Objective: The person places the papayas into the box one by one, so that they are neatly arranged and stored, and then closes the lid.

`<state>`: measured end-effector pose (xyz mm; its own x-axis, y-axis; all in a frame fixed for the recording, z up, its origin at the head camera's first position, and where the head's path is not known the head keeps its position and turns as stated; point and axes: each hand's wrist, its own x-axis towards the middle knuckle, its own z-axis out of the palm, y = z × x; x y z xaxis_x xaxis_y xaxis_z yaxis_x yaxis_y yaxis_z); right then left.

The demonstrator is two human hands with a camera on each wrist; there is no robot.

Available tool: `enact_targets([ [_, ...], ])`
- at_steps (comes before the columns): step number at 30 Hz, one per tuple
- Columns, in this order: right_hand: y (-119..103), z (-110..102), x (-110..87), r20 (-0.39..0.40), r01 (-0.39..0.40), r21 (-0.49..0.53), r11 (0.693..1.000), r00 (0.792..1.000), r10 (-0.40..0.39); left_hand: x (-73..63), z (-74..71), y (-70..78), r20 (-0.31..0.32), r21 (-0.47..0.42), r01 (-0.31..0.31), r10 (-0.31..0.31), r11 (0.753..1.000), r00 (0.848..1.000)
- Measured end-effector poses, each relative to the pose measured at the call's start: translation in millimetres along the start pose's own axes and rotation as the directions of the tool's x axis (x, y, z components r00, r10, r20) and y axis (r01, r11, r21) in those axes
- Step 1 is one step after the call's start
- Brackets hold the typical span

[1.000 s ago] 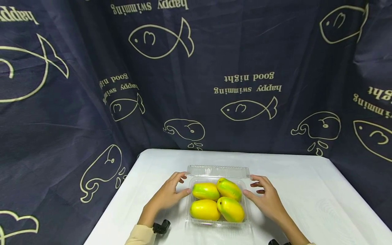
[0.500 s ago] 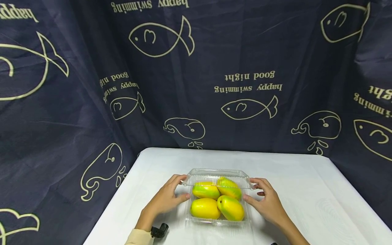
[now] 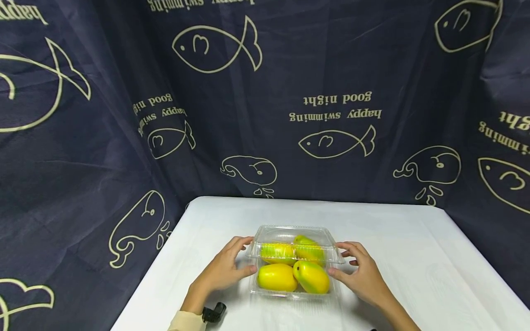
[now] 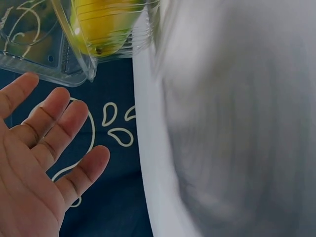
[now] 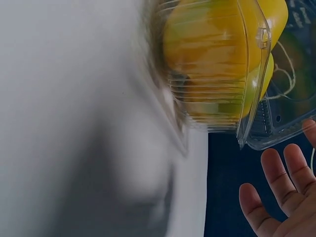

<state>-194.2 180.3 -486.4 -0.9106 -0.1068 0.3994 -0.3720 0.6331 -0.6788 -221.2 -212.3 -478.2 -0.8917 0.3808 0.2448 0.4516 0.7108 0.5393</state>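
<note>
A clear plastic clamshell container (image 3: 291,294) sits on the table with several yellow-green mangoes (image 3: 276,277) in it. Its hinged lid (image 3: 329,253) leans forward over the back mangoes, partly lowered, while the front ones lie uncovered. At the left side, my left hand (image 3: 221,266) touches the lid edge with its index fingertip; the thumb points at the base's side. My right hand (image 3: 360,271) mirrors this on the right. The left wrist view shows relaxed fingers below the lid corner (image 4: 74,80). Similarly, the right wrist view has the right index fingertip at the lid rim (image 5: 264,144).
A white cloth covers the table (image 3: 219,220). Behind it and along the sides hangs a dark blue curtain (image 3: 265,101) printed with fish, whales and lettering. A black wrist mount (image 3: 214,312) sits at the left wrist, beside a beige sleeve.
The lid has swung forward and down from its raised position at the back, now covering the rear mangoes. Both hands stay beside the container, moving only slightly with it.
</note>
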Motion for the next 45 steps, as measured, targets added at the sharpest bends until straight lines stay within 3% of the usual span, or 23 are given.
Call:
enact_targets([
  [13,1.9,0.5,-11.5,0.044,0.019,-0.013,1.0,0.999,-0.019,-11.6,-1.6,-0.4,0.05,0.005,0.006,-0.006,1.0,0.999],
  [23,3.7,0.3,-18.1,0.072,0.038,-0.074,0.996,0.997,-0.033,-19.2,-2.4,0.6,0.07,0.054,-0.063,0.06,0.997,0.996],
  [28,4.4,0.4,-20.8,0.082,0.035,-0.095,0.995,0.996,-0.028,-22.4,-1.6,2.8,0.053,0.082,-0.072,0.068,0.994,0.996],
  [35,3.9,1.9,-29.4,0.101,0.007,-0.097,0.995,0.995,0.003,-29.1,1.4,2.5,0.056,0.055,-0.095,0.092,0.994,0.994],
  [45,-4.2,3.5,-34.5,0.091,-0.014,-0.05,0.999,0.996,0.019,-35.5,4.8,8.1,0.004,0.116,-0.11,0.11,0.987,0.994],
])
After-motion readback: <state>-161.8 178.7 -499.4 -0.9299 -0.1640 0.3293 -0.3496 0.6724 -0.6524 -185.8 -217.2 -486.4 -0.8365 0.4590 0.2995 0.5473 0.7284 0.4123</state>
